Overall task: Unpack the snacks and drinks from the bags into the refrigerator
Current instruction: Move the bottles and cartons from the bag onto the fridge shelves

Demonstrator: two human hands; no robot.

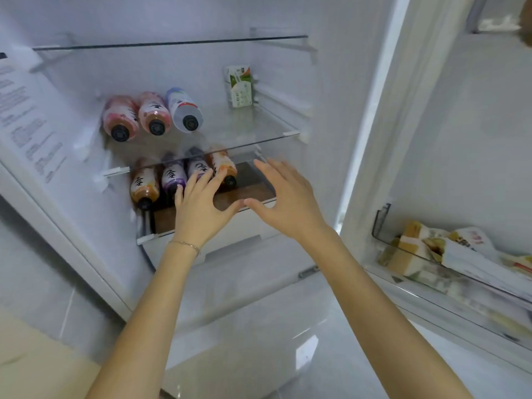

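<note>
The refrigerator stands open in front of me. On its middle glass shelf [259,131] lie two pink bottles [135,116] and a white bottle [184,109], caps toward me, with a small green-and-white carton [240,86] upright at the back right. On the lower shelf [247,194] lie several bottles: an orange one [144,184], two purple ones [172,175] and another orange one [223,165]. My left hand [201,205] reaches in with straight fingers touching the right-hand bottles. My right hand [285,200] hovers open beside it, holding nothing.
The top glass shelf [172,43] holds nothing in view. The open door on the right has a clear bin [431,254] holding packaged snacks [426,246]. A white drawer front [230,246] sits below the lower shelf. A printed label sheet [26,110] covers the left inner wall.
</note>
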